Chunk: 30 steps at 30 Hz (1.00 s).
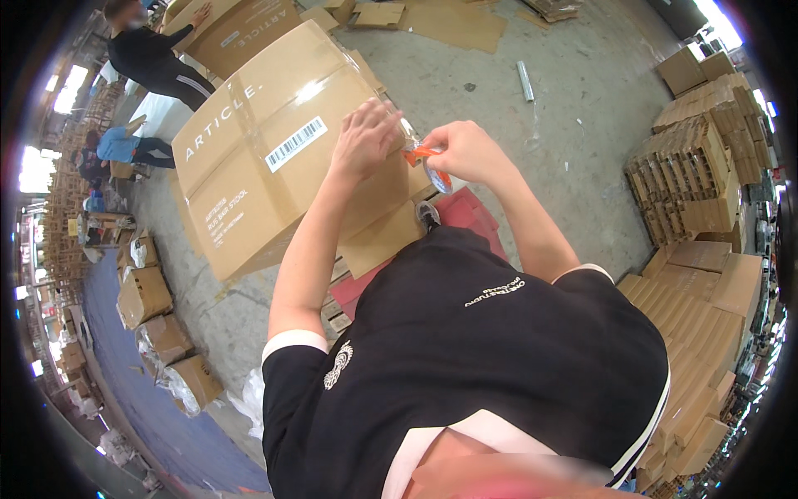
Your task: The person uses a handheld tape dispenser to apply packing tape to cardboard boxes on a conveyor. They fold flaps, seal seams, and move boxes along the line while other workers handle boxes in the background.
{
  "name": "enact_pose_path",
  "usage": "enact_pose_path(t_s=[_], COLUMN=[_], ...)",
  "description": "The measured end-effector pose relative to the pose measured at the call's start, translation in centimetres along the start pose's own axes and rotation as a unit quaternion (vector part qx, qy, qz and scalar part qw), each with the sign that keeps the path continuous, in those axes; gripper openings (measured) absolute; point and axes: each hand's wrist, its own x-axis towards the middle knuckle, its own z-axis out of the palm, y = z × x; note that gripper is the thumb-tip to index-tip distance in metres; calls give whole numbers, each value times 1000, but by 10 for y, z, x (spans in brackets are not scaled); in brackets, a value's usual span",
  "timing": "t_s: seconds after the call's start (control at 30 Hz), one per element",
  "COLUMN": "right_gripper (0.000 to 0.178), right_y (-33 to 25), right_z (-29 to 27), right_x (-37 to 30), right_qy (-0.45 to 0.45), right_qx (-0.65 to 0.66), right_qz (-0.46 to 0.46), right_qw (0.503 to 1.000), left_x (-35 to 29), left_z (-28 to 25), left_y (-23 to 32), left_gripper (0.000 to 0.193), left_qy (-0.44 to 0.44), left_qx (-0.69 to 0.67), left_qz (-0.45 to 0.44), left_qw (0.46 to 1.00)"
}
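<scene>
A large brown cardboard carton with white print, a barcode label and clear tape across its top stands in front of me, to the left. My left hand lies on the carton's near right edge, its fingers stretched out over the corner. Just to its right, my right hand is closed around an orange tape dispenser held beside the carton's side. A strip of clear tape seems to run between the dispenser and the edge, partly hidden by my fingers.
Flattened cardboard stacks and more brown sheets line the right. A shiny clear roll lies on the concrete floor. One person handles another carton at upper left; another person in blue bends farther back. Opened boxes stand left.
</scene>
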Motion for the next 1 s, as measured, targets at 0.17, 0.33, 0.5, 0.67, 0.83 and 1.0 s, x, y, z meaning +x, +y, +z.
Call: enact_pose_path(t_s=[0.17, 0.33, 0.5, 0.67, 0.83, 1.0], right_gripper=[31, 29, 32, 46, 43, 48], right_y=[15, 126, 314, 487, 528, 464], right_z=[44, 108, 149, 176, 160, 164], right_x=[17, 18, -109, -231, -194, -90], right_qy=[-265, -239, -131, -315, -275, -51], right_qx=[-239, -210, 118, -27, -113, 45], right_qz=[-7, 73, 392, 528, 491, 646], right_qw=[934, 945, 903, 788, 819, 760], left_x=[-4, 50, 64, 142, 300, 385], left_z=[3, -21, -20, 45, 49, 32], left_y=[16, 21, 34, -74, -269, -379], left_gripper=[31, 32, 39, 33, 41, 47], left_qy=[-19, -140, -362, -149, -270, -365], left_qx=[-15, -27, 53, -63, 103, 418], left_qz=[30, -7, 17, 104, -111, 5], left_qw=[999, 990, 930, 981, 951, 832])
